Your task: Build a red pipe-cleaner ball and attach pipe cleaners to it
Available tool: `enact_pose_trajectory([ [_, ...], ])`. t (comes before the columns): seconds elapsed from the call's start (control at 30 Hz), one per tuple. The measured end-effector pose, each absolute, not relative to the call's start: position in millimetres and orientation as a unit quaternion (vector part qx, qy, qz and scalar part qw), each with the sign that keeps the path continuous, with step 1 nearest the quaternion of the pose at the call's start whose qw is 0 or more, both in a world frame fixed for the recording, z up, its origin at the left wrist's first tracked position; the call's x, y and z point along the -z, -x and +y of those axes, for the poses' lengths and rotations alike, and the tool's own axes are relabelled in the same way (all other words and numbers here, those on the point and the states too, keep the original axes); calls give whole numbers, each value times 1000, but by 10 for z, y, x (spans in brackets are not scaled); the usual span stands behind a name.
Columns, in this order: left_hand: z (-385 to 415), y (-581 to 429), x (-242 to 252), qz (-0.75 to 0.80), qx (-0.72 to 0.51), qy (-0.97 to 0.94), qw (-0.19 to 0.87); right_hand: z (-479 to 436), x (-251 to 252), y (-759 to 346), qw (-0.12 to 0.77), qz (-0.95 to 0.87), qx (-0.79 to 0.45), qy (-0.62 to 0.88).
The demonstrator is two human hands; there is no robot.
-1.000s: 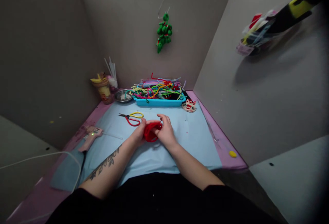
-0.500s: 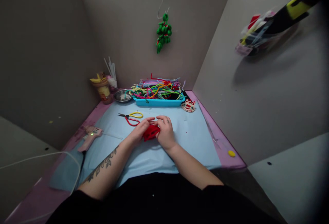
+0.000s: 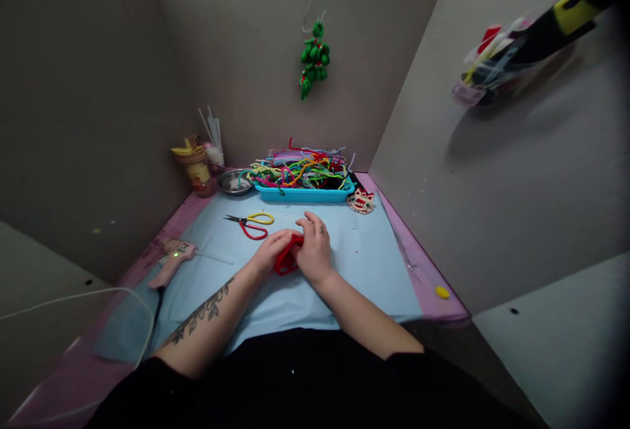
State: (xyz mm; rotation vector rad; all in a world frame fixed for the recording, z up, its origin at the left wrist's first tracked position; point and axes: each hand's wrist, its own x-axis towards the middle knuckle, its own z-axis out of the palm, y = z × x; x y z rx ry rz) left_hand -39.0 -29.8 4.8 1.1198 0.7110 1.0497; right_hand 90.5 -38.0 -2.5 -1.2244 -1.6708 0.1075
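On the wearer's side of the blue tray (image 3: 305,197), a hollow red piece (image 3: 283,265) is held in the left hand (image 3: 273,248), gripped at its left side; the right hand (image 3: 314,248) meets its opening, grip undeterminable. Left-front of the tray, on the tabletop (image 3: 438,311): scissors (image 3: 245,222), then a pink glue gun (image 3: 172,262), green light lit. By the tray's right end: a cream-and-red ornament (image 3: 361,202).

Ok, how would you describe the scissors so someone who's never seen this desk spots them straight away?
On the pink desk lies a blue sheet, with a blue tray of coloured stems at its far end. In front of the tray's left end, near the left hand, are the scissors. Unlike the pink glue gun nearby, they have one yellow and one red loop.
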Motion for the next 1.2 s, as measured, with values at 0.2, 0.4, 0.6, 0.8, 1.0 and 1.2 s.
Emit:
enact_pose_trajectory([
  [0.2, -197, 499, -123, 257, -492, -300, 776, -431, -43, -928, 614, -647, -118, 437],
  [0.4, -134, 574, -116, 228, -504, -253, 794, -521, -46, -1033, 545, -744, -107, 372],
  [0.6, -194, 614, -170, 192, -501, -252, 805, -482, 5, -1046, 481, -815, -49, 319],
  [0.8, -226, 618, -191, 181, -489, -262, 812, -485, 6, -1068, 509, -799, -97, 305],
  [1.0, -220, 571, -83, 232, -487, -322, 779, -438, -46, -1042, 555, -688, -180, 432],
  [1.2, -246, 559, -12, 254, -448, -375, 770, -306, 43, -1040, 472, -658, -255, 528],
])
